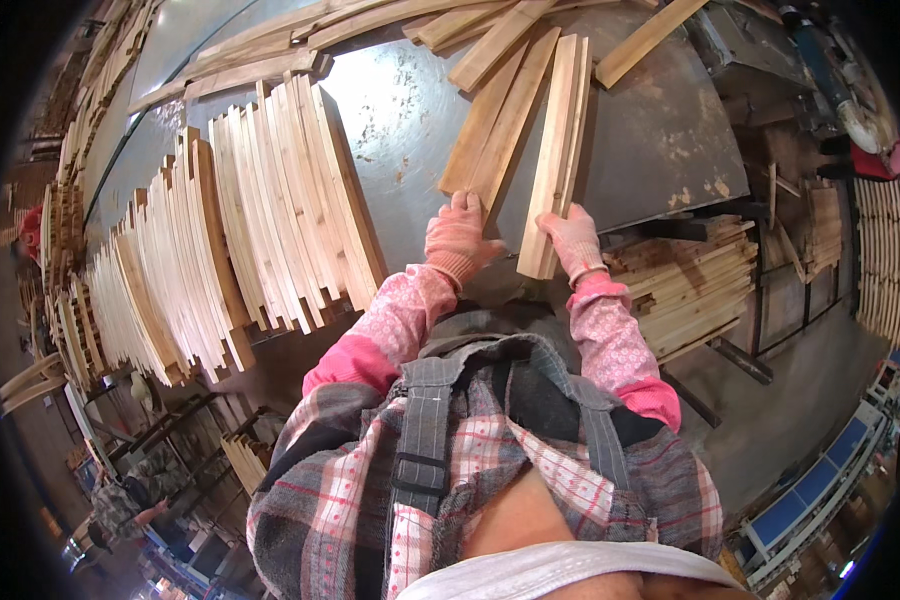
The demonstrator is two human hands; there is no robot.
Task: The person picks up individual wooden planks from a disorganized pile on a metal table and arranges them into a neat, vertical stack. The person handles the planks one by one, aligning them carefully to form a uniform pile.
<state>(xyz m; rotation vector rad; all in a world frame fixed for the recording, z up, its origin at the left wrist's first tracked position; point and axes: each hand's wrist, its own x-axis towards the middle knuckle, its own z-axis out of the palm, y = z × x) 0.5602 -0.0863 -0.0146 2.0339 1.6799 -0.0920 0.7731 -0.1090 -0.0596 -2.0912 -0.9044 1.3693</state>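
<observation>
Both of my hands wear pale pink work gloves. My right hand [572, 240] grips the near end of a long wooden strip [558, 165], thumb on top and fingers along its right side. The strip juts past the table's near edge and seems to be two pieces lying side by side. My left hand [457, 237] is open, its fingers extended at the near ends of a pair of wider wooden boards [495, 125] and its thumb spread to the right. Those boards slant away from me on the metal table [400, 150].
Rows of upright-set wooden strips [290, 200] line the table's left side. More loose boards [260, 65] lie along its far edge. Below the table on the right is a stack of boards [685, 285]. A blue-topped conveyor [810, 480] stands at the lower right.
</observation>
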